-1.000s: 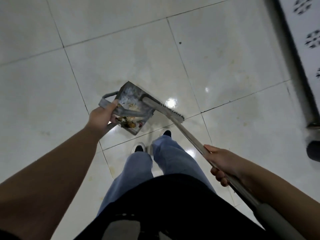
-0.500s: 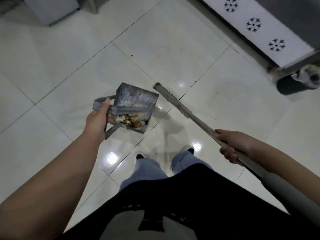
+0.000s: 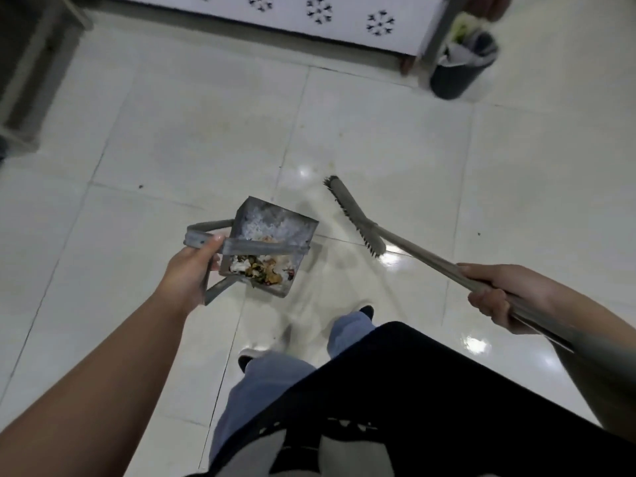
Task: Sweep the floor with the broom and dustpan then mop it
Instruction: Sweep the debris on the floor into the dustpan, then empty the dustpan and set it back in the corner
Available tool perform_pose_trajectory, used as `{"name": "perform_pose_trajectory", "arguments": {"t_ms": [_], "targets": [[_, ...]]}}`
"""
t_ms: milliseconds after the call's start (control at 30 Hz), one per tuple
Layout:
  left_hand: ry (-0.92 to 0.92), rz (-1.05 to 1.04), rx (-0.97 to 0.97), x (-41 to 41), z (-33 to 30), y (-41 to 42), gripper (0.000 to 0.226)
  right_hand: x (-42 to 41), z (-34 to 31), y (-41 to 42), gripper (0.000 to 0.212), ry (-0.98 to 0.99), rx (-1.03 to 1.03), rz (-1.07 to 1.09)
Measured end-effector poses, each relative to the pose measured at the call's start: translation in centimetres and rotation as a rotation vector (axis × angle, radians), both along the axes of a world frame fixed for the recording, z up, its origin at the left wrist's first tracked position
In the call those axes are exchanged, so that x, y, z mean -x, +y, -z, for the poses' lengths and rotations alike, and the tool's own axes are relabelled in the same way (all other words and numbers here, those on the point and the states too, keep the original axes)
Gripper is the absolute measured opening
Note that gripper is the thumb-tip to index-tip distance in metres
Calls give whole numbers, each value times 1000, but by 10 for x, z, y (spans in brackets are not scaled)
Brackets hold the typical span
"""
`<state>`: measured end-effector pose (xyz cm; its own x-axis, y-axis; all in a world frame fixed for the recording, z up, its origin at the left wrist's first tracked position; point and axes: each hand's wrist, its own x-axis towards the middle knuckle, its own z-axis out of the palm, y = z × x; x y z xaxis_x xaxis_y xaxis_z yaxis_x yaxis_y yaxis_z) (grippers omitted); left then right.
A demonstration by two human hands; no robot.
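Both hands full: dustpan [image 3: 275,235] left, broom [image 3: 354,218] right.

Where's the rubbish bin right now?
In the head view the dark bin stands on the floor at the top right, beside the white patterned panel, well beyond the broom head.

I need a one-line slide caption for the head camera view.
Left hand carries a metal dustpan full of debris; right hand holds the broom, near a dark bin.
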<state>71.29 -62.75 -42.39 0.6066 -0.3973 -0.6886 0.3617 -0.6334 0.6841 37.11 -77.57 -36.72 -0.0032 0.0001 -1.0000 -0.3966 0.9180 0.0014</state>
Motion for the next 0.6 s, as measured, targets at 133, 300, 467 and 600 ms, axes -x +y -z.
{"name": "perform_pose_trajectory", "arguments": {"t_ms": [133,300,467,600], "targets": [[40,135,-41,26,12,-80,29,55,5,-32,32,-31,-7,152],[107,363,14,61,6,-180,26,111,7,-57,34,-45,23,349],[85,600,57,101,-2,-278,32,136,7,-77,33,-50,55,587],[48,735,115,140,-5,-355,34,148,5,-90,35,-31,89,791]]}}
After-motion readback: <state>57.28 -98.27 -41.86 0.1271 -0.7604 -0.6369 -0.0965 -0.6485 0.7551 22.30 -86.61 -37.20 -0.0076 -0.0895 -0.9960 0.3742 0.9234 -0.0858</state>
